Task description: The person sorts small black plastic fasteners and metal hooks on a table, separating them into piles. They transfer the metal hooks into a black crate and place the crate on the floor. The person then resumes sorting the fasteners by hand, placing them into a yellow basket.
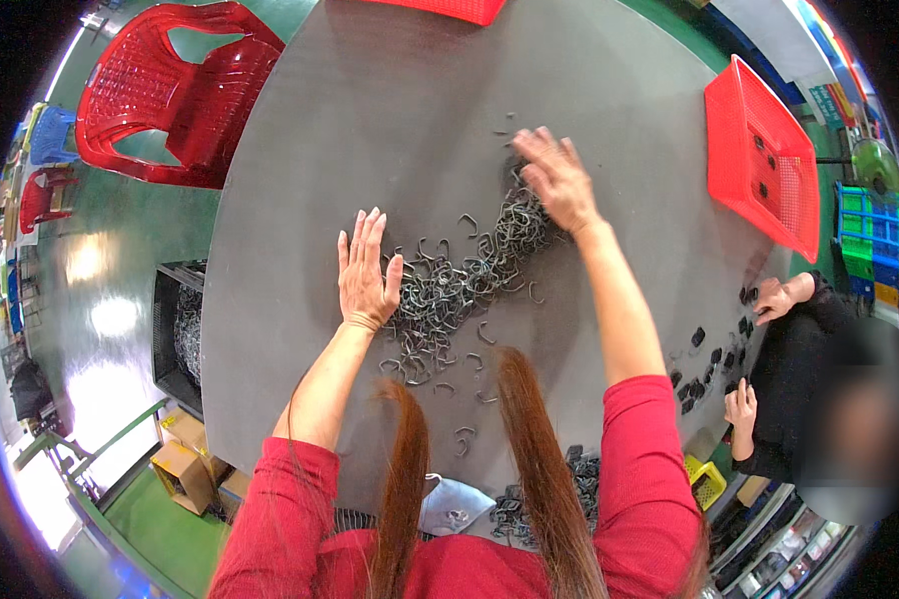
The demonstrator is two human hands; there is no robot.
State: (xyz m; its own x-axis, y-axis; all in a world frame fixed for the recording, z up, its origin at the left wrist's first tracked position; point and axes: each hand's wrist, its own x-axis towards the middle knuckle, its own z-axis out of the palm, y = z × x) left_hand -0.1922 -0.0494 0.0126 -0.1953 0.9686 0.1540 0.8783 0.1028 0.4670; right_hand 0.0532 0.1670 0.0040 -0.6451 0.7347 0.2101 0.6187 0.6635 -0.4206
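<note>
A heap of small dark C-shaped hooks [451, 285] lies in a slanting band on the grey round table [320, 130]. At the heap's left edge, my left hand [367, 275] rests with its fingers stretched out and its palm toward the table. My right hand [559, 182] is over the far right end of the heap, fingers extended and slightly blurred; some hooks under it are hidden. Neither hand grips anything. Several loose hooks lie scattered on the near side, and another mass of dark pieces [514, 519] sits close to my body.
A red basket [764, 170] holding a few black pieces stands at the right edge; another red basket [459, 8] is at the far edge. At right, a person's hands [772, 299] are among small black parts [709, 369]. A red chair [175, 95] stands left.
</note>
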